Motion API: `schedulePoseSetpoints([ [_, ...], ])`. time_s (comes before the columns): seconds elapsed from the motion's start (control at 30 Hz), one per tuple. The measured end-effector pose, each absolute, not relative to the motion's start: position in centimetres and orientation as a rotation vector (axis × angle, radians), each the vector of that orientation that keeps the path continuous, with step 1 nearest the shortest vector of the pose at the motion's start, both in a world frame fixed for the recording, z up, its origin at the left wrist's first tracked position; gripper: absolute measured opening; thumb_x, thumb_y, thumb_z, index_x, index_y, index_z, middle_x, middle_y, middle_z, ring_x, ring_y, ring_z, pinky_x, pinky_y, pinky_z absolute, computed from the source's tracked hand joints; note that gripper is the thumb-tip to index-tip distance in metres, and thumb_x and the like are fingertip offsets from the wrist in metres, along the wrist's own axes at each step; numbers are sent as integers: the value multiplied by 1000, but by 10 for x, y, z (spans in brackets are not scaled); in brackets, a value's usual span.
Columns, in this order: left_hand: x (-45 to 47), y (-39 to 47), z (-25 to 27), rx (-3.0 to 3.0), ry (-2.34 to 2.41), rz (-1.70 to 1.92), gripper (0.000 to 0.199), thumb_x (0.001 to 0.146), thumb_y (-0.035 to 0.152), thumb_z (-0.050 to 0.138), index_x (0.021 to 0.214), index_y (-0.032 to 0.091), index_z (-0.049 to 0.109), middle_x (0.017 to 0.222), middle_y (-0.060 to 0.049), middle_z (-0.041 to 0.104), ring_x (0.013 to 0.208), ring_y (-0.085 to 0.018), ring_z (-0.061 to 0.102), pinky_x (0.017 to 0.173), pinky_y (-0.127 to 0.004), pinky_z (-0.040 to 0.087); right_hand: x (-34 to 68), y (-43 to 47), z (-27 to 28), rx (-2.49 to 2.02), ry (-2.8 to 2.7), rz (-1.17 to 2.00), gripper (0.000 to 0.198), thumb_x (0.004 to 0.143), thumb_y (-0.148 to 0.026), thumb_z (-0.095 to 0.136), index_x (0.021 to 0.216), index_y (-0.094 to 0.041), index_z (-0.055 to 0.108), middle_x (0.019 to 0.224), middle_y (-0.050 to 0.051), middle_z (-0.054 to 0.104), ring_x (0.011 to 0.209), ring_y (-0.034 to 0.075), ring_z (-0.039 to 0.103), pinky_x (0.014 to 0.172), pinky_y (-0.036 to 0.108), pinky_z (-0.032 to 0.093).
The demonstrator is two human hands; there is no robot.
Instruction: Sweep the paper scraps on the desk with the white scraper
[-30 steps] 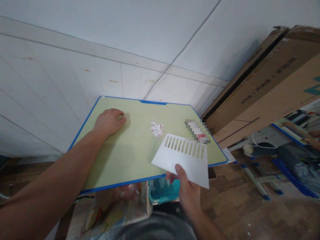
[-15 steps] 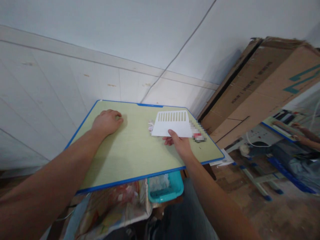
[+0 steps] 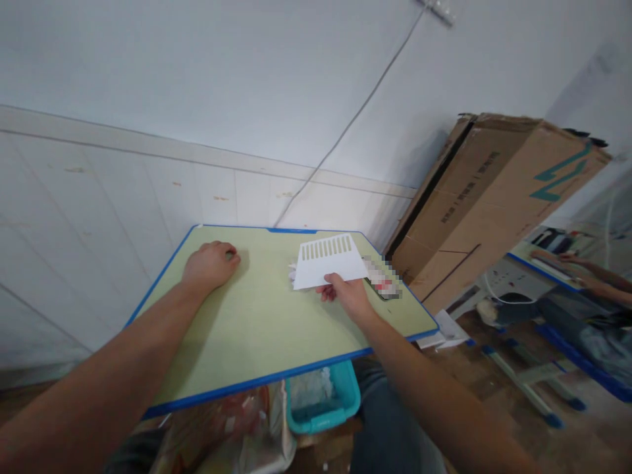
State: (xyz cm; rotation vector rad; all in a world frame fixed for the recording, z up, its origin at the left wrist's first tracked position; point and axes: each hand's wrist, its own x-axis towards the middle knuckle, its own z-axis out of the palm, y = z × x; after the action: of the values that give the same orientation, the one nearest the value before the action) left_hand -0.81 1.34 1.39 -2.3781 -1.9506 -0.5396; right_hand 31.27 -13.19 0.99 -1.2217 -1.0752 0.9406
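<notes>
A white sheet with a row of narrow slots along its far edge is held above the tabletop, tilted. My right hand pinches its near edge, thumb on top and fingers underneath. On the left part of the table rests my left hand, its fingers curled in with the thumb bent toward them. Nothing shows in its grasp. Small whitish scraps lie partly hidden behind the sheet's left edge. A phone-like dark-edged object, mostly blurred out, lies to the right of the sheet.
The pale green table has a blue rim and stands against the white wall. A turquoise bin with whitish contents sits below its front edge. A tall cardboard box leans at right. Another person's arms show at a far-right table.
The white sheet has turned somewhat and shifted slightly left in my right hand. My left hand stays in its place on the table. The whole view has tipped upward.
</notes>
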Motion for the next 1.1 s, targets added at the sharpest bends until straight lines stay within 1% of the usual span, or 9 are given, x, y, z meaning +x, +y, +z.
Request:
schedulePoseSetpoints([
  [0.17,-9,10,6,-2343,-1933,-447,59,108,45,45,137,20,90,153,-17,84,144,-38,76,124,-48,61,316,-101,17,-1196,-1217,1057,16,71,-38,77,64,-24,74,58,7,77,45,18,62,46,29,49],
  [0.3,4,9,11,-2309,-1886,-344,60,113,44,42,144,18,86,149,-21,83,143,-40,75,119,-51,61,319,-106,10,-1208,-1308,1090,22,78,-46,81,71,-25,76,65,7,81,48,19,66,48,31,52],
  [0.43,18,17,20,-2300,-1852,-197,60,114,42,39,140,15,85,148,-25,82,145,-43,74,117,-55,59,321,-116,6,-1264,-1264,1071,28,81,-51,83,76,-24,78,73,11,86,51,21,71,48,32,52],
  [0.57,19,25,20,-2323,-1837,-266,59,114,42,41,147,16,83,154,-23,81,148,-42,72,123,-55,55,319,-117,-2,-1288,-1202,1028,27,81,-50,84,76,-24,76,71,10,85,49,20,69,45,31,47],
  [0.73,12,27,14,-2382,-1828,-349,56,112,40,46,145,17,84,156,-23,81,148,-41,72,124,-54,55,315,-120,-8,-1332,-1179,1006,28,80,-49,87,77,-23,77,67,10,84,46,19,67,43,30,45],
  [0.8,12,27,13,-2405,-1811,-365,56,112,39,47,147,16,84,157,-24,80,150,-42,71,126,-56,54,314,-123,-2,-1337,-1172,1008,29,79,-50,89,76,-23,78,68,11,84,46,20,67,43,31,46],
  [0.9,12,29,12,-2421,-1801,-377,56,112,39,46,147,16,84,158,-23,79,151,-42,71,126,-57,54,312,-129,9,-1328,-1203,1014,32,81,-51,89,72,-22,80,72,14,86,49,21,69,47,32,51],
  [0.97,12,30,11,-2422,-1798,-384,56,112,40,46,147,17,83,159,-22,79,151,-41,70,126,-56,54,310,-134,13,-1330,-1191,1022,32,81,-51,90,73,-21,81,74,15,88,51,21,71,49,32,53],
  [1.1,11,33,9,-2445,-1778,-379,57,113,39,44,148,16,83,161,-23,79,152,-41,71,128,-56,54,304,-146,5,-1339,-1057,1048,36,78,-55,95,80,-21,82,75,14,88,52,23,73,47,32,52],
])
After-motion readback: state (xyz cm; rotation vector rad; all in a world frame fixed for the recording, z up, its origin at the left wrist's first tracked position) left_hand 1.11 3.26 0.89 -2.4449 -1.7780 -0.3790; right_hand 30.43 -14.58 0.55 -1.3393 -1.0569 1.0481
